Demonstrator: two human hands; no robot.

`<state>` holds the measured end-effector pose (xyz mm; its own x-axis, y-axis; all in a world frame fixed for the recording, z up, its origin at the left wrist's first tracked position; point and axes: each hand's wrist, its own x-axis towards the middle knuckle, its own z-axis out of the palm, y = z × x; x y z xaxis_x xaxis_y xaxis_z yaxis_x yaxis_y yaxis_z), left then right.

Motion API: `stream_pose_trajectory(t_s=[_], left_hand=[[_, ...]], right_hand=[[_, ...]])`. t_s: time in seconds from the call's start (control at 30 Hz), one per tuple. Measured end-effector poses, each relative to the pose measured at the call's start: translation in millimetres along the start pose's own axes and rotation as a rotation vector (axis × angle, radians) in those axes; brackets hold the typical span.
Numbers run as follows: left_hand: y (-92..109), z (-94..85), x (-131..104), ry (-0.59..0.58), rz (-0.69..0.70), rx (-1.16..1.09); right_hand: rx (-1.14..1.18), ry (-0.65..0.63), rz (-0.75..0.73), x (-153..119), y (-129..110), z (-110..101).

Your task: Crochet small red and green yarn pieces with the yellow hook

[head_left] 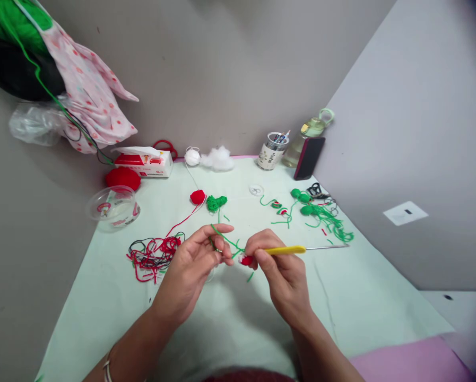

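Note:
Green yarn runs between my two hands above the table. My left hand is closed with its fingertips pinched on the green yarn, a strand of which passes over the index finger. In my right hand a crochet hook with a yellow handle lies across the fingers, its metal end pointing right. The same hand pinches a small red and white crocheted piece, partly hidden by the fingertips. A short green yarn end shows just below that piece.
Tangled red and black yarn lies left of my left hand. Behind are a red ball and green bundle. Green pieces and small scissors are at right, before a phone. A clear tub stands left.

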<state>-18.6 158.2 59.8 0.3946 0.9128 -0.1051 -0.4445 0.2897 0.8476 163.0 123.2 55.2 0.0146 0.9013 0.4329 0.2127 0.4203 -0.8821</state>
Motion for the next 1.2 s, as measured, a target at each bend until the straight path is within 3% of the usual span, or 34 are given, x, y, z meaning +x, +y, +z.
stream_pose_trajectory(t_s=[0.1, 0.37, 0.6, 0.9, 1.07, 1.2], left_hand=[[2, -0.2, 0, -0.047, -0.023, 0.020], [3, 8.7, 1, 0.049, 0.028, 0.319], [7, 1.8, 4, -0.108, 0.079, 0.480], [3, 2.0, 3, -0.027, 0.350, 0.769], [-7, 6.2, -1, 0.089, 0.549, 0.811], [-15, 9.0, -2, 0.138, 0.481, 0.693]], right_hand=[[-0.009, 0.023, -0.029, -1, -1, 1], [-0.151, -0.021, -0.159, -4, 2, 1], [-0.129, -0.053, -0.172, -3, 2, 1], [-0.146, -0.024, -0.153, -4, 4, -1], [-0.203, 0.062, -0.175, -3, 5, 3], [-0.210, 0.121, -0.208, -4, 5, 7]])
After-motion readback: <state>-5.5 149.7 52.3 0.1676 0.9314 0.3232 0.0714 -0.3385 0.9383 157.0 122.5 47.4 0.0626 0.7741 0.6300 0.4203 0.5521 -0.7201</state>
